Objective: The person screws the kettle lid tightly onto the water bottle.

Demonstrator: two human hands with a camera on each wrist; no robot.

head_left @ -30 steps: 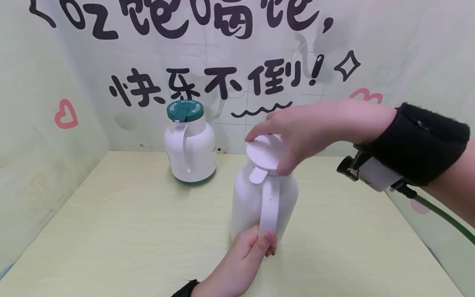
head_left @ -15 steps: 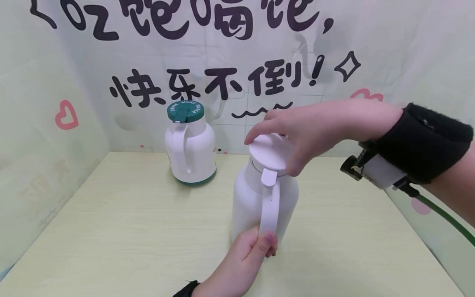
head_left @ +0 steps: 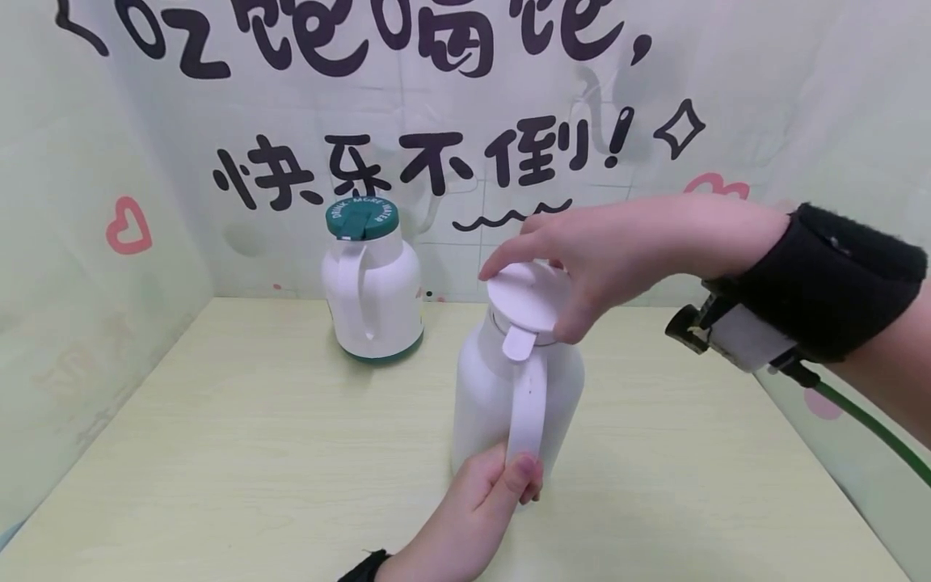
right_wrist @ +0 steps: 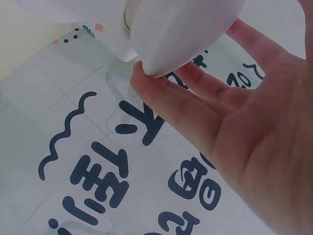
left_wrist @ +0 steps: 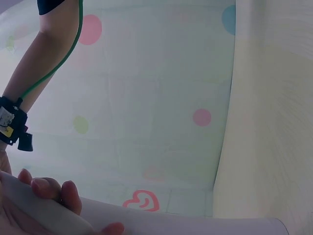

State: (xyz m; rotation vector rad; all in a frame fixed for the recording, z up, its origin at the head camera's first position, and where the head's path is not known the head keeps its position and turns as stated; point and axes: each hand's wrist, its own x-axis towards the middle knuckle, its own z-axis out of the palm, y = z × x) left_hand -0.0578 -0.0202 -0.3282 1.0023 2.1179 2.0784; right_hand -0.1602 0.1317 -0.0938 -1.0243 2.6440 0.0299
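Observation:
A white insulated jug [head_left: 482, 392] stands at the middle right of the table, its handle [head_left: 528, 404] facing the person. My left hand [head_left: 480, 509] grips the lower handle, thumb on the near side; in the left wrist view its fingers [left_wrist: 71, 196] wrap the handle beside the jug's wall [left_wrist: 171, 224]. From above, my right hand [head_left: 589, 255] holds the round white lid [head_left: 525, 293] by its edge, fingers at the far side and thumb at the near right. The lid's tab [head_left: 519, 345] points at the handle, slightly left of it. A thin gap line shows under the lid.
A second white jug [head_left: 374, 299] with a green lid [head_left: 362, 218] stands at the back left of the table [head_left: 254, 453]. Printed white sheets [head_left: 451, 97] close off the back and sides. A green cable [head_left: 873, 420] trails from the right wrist camera [head_left: 742, 335].
The lid has turned under the right hand: its tab swung right over the handle, then slightly back left. A gap line under the lid now shows. The left hand stays on the handle.

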